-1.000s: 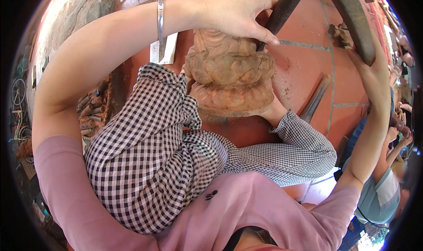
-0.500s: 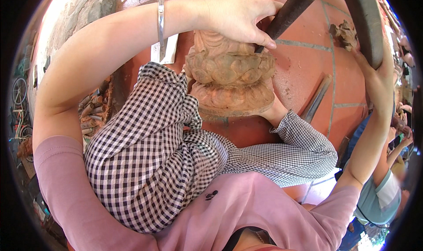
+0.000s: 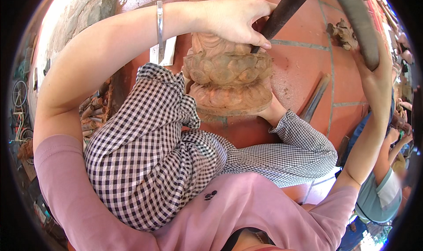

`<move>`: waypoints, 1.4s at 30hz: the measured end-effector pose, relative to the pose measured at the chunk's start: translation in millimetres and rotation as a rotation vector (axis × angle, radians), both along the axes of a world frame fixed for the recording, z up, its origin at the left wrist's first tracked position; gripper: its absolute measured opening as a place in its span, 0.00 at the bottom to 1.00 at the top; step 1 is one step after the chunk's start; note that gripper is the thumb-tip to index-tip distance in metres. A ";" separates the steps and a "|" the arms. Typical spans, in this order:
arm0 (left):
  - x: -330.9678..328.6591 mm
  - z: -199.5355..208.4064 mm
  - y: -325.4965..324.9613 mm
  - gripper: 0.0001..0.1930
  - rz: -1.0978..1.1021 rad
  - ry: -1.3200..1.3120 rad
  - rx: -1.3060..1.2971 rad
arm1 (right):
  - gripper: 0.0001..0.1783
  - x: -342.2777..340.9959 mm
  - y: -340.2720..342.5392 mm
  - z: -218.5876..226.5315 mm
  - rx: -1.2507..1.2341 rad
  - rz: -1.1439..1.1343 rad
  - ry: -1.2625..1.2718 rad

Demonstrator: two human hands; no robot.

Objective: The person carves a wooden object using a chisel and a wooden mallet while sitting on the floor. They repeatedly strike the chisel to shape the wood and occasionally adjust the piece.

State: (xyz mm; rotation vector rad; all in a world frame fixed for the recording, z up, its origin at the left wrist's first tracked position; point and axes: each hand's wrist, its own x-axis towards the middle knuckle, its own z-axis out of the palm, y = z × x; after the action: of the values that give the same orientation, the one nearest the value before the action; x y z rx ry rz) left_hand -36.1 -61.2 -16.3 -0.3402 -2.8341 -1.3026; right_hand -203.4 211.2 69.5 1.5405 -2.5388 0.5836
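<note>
A carved brown wooden statue (image 3: 227, 70) with a petalled, tiered base stands on the floor between my feet; my forearm and hand cover part of its upper portion. My left hand (image 3: 240, 19) is closed round a chisel (image 3: 282, 15) whose thick dark handle leans up to the right. The chisel's lower end meets the statue's side just above the petals, and its tip is hard to make out. Off to the right, my right hand (image 3: 374, 68) grips a long, rounded dark wooden mallet (image 3: 358, 22), held raised and apart from the chisel.
Another dark-handled tool (image 3: 316, 99) lies on the red tiles right of the statue. A knobbly wood chunk (image 3: 343, 35) rests farther back. Wood scraps (image 3: 94, 114) are piled beyond my left knee. A person in a teal sleeve (image 3: 381, 198) sits close at my right.
The mallet in my right hand has swung slightly left and looks a little blurred. My left hand and the chisel have shifted slightly left, along with the statue in the view.
</note>
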 end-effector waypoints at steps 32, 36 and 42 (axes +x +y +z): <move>1.4 15.4 2.8 0.22 0.003 -0.135 -0.102 | 0.29 9.0 -3.4 -0.8 0.115 -0.025 -0.102; 0.1 5.2 -1.0 0.18 -0.020 -0.065 -0.066 | 0.30 10.6 6.2 -24.4 -0.008 -0.135 -0.425; 7.1 -2.6 -14.7 0.19 0.020 -0.128 0.253 | 0.31 19.1 17.4 -48.4 0.054 -0.258 -0.653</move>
State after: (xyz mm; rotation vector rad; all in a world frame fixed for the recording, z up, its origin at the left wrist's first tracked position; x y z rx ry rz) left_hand -28.9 -75.9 -19.0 -0.2305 -2.7147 -1.7121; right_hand -184.3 228.7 21.0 1.1273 -3.1679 1.1375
